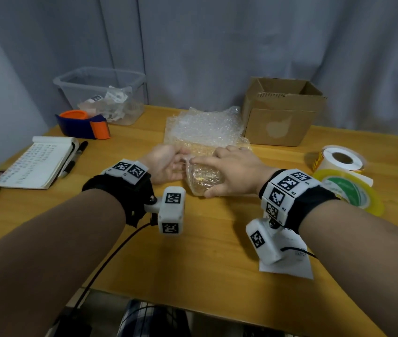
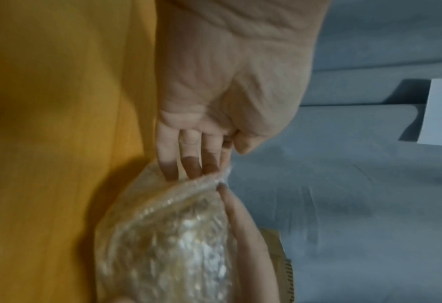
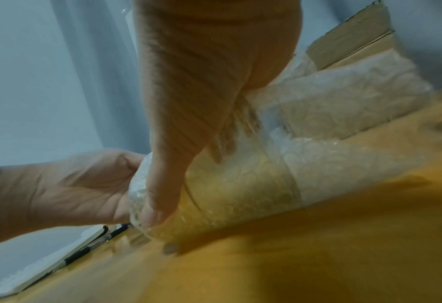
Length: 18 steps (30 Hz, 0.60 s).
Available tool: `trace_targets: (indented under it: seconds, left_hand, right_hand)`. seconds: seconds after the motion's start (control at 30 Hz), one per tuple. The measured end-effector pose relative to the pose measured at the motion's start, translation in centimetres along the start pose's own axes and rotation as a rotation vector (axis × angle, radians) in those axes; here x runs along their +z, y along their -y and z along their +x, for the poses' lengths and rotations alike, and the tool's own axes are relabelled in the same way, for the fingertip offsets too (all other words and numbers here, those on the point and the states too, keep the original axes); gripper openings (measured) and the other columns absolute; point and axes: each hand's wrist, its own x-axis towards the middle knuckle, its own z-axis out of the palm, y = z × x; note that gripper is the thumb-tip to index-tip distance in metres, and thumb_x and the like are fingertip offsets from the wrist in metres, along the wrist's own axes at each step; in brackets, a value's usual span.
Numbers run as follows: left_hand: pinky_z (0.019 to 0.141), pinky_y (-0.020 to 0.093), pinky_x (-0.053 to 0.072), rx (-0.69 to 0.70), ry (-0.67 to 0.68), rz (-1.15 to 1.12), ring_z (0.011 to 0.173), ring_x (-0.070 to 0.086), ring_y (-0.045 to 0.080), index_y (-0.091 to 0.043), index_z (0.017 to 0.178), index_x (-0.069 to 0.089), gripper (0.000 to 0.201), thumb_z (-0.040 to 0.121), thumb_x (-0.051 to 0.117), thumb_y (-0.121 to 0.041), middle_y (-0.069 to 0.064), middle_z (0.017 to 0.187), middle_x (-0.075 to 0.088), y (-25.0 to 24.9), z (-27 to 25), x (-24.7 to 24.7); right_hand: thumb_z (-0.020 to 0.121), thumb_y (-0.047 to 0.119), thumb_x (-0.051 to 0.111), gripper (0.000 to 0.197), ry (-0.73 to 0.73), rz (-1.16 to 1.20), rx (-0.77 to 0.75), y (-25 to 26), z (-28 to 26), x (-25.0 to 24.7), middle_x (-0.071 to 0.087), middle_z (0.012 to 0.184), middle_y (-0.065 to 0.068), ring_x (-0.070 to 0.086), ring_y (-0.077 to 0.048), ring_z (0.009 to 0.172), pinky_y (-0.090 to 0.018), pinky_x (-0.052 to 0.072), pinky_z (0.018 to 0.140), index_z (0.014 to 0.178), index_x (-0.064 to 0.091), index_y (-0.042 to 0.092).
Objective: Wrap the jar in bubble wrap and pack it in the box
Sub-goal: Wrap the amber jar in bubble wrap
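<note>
The jar point(image 1: 202, 181), rolled in bubble wrap, lies on its side on the wooden table point(image 1: 193, 251) between my hands. My right hand point(image 1: 213, 175) covers it from above, fingers over the top and thumb against the near side, gripping it. My left hand point(image 1: 178, 161) has straight fingers pressed against the wrap's loose left end. In the left wrist view those fingers point(image 2: 188, 162) touch the folded edge of the wrapped jar point(image 2: 167, 246). The right wrist view shows my thumb on the wrapped jar point(image 3: 240, 184). The open cardboard box point(image 1: 280, 113) stands behind on the right.
A loose bubble wrap sheet point(image 1: 205, 127) lies behind the jar. At back left are a clear plastic bin point(image 1: 100, 93) and a blue-orange tape dispenser point(image 1: 83, 125). A notebook point(image 1: 37, 164) with pens lies left. A label roll point(image 1: 339, 159) and a tape roll point(image 1: 353, 193) sit right.
</note>
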Motion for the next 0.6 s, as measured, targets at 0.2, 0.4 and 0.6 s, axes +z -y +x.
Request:
trace_targets:
  seconds: [0.2, 0.4, 0.6]
  left_hand:
    - [0.072, 0.029, 0.059, 0.055, 0.093, -0.061, 0.093, 0.062, 0.022, -0.004, 0.1, 0.049, 0.015, 0.092, 0.044, 0.008, 0.014, 0.101, 0.06, 0.7, -1.6, -1.3]
    - [0.094, 0.028, 0.047, 0.122, 0.187, 0.074, 0.103, 0.06, 0.014, -0.004, 0.121, 0.056, 0.028, 0.093, 0.052, -0.009, 0.004, 0.11, 0.064, 1.7, -2.1, -0.7]
    - [0.086, 0.032, 0.051, 0.137, 0.269, 0.039, 0.098, 0.063, 0.015, -0.016, 0.1, 0.068, 0.019, 0.096, 0.049, -0.017, 0.0, 0.097, 0.071, 2.2, -2.6, 0.3]
  right_hand:
    - [0.074, 0.076, 0.05, 0.084, -0.028, 0.003, -0.001, 0.1, 0.0, 0.2, 0.05, 0.128, -0.005, 0.045, -0.024, 0.115, -0.04, 0.035, 0.096, 0.145, 0.013, 0.05]
    - [0.075, 0.074, 0.052, 0.083, -0.056, 0.04, -0.005, -0.2, -1.0, 0.6, 0.046, 0.133, -0.002, 0.042, -0.021, 0.118, -0.037, 0.032, 0.096, 0.144, 0.014, 0.048]
    - [0.07, 0.07, 0.063, 0.103, -0.098, 0.151, 0.025, 0.0, -1.9, 0.7, 0.039, 0.146, -0.001, 0.038, -0.022, 0.127, -0.038, 0.029, 0.103, 0.148, 0.0, 0.042]
